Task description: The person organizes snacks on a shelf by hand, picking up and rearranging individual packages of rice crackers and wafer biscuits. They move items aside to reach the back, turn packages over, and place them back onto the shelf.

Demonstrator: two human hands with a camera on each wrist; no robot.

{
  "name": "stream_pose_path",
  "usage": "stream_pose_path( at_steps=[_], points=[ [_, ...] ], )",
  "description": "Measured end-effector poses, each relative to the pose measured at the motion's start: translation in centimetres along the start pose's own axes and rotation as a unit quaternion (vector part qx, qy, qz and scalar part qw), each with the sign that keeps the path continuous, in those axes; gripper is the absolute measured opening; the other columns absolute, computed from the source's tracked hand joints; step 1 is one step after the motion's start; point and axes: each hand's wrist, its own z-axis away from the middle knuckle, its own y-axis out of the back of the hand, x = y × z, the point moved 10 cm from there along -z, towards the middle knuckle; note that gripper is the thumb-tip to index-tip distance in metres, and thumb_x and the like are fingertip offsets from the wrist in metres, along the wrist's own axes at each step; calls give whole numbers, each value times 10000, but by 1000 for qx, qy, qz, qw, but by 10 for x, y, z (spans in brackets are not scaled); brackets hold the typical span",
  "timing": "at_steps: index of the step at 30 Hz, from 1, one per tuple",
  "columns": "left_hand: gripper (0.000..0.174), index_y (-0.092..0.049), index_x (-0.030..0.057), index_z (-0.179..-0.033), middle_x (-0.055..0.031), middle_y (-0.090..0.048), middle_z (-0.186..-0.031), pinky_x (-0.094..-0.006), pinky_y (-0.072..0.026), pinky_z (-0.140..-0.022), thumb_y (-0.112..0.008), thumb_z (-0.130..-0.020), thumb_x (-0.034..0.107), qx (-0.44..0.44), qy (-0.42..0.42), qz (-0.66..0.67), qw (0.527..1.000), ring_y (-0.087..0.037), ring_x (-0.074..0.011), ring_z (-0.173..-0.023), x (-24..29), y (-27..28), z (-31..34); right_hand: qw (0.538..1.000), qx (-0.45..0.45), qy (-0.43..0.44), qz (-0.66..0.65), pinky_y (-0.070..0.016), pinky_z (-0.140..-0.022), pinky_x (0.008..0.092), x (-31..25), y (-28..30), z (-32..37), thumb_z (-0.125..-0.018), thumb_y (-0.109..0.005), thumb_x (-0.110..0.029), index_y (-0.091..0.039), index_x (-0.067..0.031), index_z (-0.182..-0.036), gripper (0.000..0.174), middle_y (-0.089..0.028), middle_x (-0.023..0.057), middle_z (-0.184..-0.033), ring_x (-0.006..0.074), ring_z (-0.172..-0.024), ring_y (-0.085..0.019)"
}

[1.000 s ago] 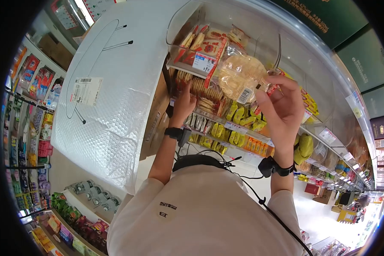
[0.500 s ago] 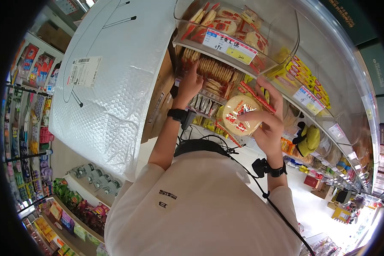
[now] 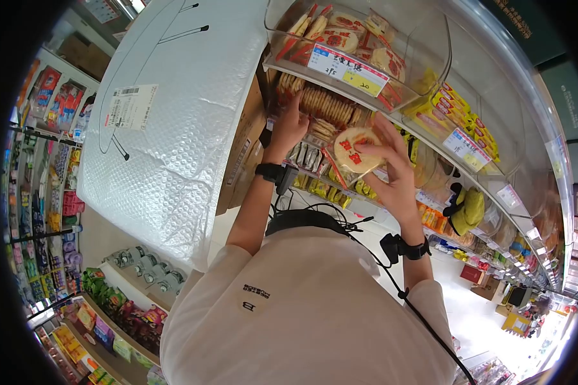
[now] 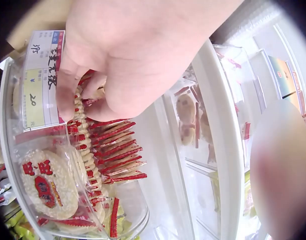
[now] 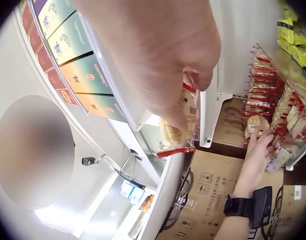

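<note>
My right hand point(image 3: 395, 172) pinches a round rice cracker packet point(image 3: 354, 154) with clear wrap and red print, thumb across its face. It is held in front of the shelf, level with the lower bin. In the right wrist view the packet point(image 5: 179, 131) shows its red edge below the fingers. My left hand point(image 3: 290, 128) reaches into the lower bin at its left end, fingers curled over a row of rice cracker packets point(image 3: 331, 106). The left wrist view has the left hand point(image 4: 123, 55) beside the price tag point(image 4: 40, 82), thumb and finger around the row's end.
An upper clear bin point(image 3: 424, 99) of rice crackers juts out above the lower row. Yellow snack packs point(image 3: 459, 115) fill the neighbouring bin. A bubble-wrapped white board point(image 3: 167, 135) stands at the left, with cardboard boxes point(image 3: 241, 163) beside it. Cables hang at the waist.
My right hand has come down from the upper bin and moved left with the cracker packet, turning its barcode side away and its printed side up. The left hand stays at the lower row.
</note>
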Motion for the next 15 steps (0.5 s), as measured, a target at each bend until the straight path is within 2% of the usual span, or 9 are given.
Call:
stream_pose_path(
  at_steps=[1,3,4,7,9,10,12,13,15],
  points=[
    [699,-271,86,-1584,-257,-497,-1467,-461,-492,-961,-570,-952,112,-16,19,0,1000,-558,-408,-1256,-1,-1,0,997,-2,36,72,-509,-1045,379,-4,1,0,-776,-716,117,-727,-65,-1163,427,-484,139,-1466,265,-1375,-507],
    [726,-236,131,-1605,-219,-438,-1543,-410,-477,-1001,-578,-966,109,-47,58,1,997,-515,-358,-1354,-4,-4,1,996,-66,-31,44,-516,-1020,349,21,-7,5,-809,-752,62,-705,-82,-1216,434,-542,115,-1414,224,-1299,-553],
    [726,-238,127,-1604,-225,-446,-1535,-411,-481,-993,-578,-963,107,-50,61,1,997,-533,-357,-1332,-4,-4,1,993,-98,-65,29,-519,-1007,333,30,-13,8,-825,-770,35,-695,-90,-1242,442,-571,102,-1389,204,-1261,-576],
    [728,-246,115,-1600,-244,-493,-1478,-413,-492,-963,-578,-952,103,-37,45,-13,998,-588,-354,-1252,-4,-3,0,984,-23,-151,-88,-533,-911,278,46,-15,8,-876,-779,-46,-646,-102,-1320,466,-633,68,-1300,143,-1137,-607],
    [727,-255,106,-1595,-261,-560,-1396,-412,-499,-935,-577,-943,100,4,1,-39,999,-624,-349,-1180,-5,-3,0,983,-32,-140,-114,-530,-839,246,59,-22,7,-908,-757,-68,-624,-82,-1340,452,-631,50,-1277,116,-1083,-607],
    [727,-271,94,-1585,-274,-568,-1376,-442,-507,-907,-576,-926,96,0,6,-22,1000,-625,-383,-1150,-4,-3,0,982,-37,-135,-128,-528,-803,231,68,-25,7,-924,-746,-79,-613,-71,-1351,447,-630,40,-1266,102,-1057,-607],
    [727,-302,70,-1565,-298,-582,-1335,-502,-522,-851,-574,-890,88,-5,16,12,1000,-628,-451,-1090,-3,-2,0,972,-59,-182,-136,-517,-777,215,92,-31,8,-930,-742,-97,-613,-51,-1343,435,-627,31,-1242,86,-1056,-596],
    [726,-304,74,-1564,-294,-590,-1325,-506,-524,-838,-575,-891,91,-7,24,-3,1000,-633,-451,-1073,-3,0,0,966,-71,-205,-140,-511,-765,207,103,-37,8,-933,-740,-107,-613,-42,-1339,430,-625,27,-1231,77,-1055,-590],
    [722,-308,80,-1563,-284,-605,-1307,-513,-527,-812,-577,-893,97,-11,38,-31,999,-645,-450,-1038,-4,-2,0,928,-40,-270,-253,-509,-796,219,126,-49,8,-929,-744,-122,-595,-20,-1346,454,-618,43,-1236,83,-1063,-585]
  ],
)
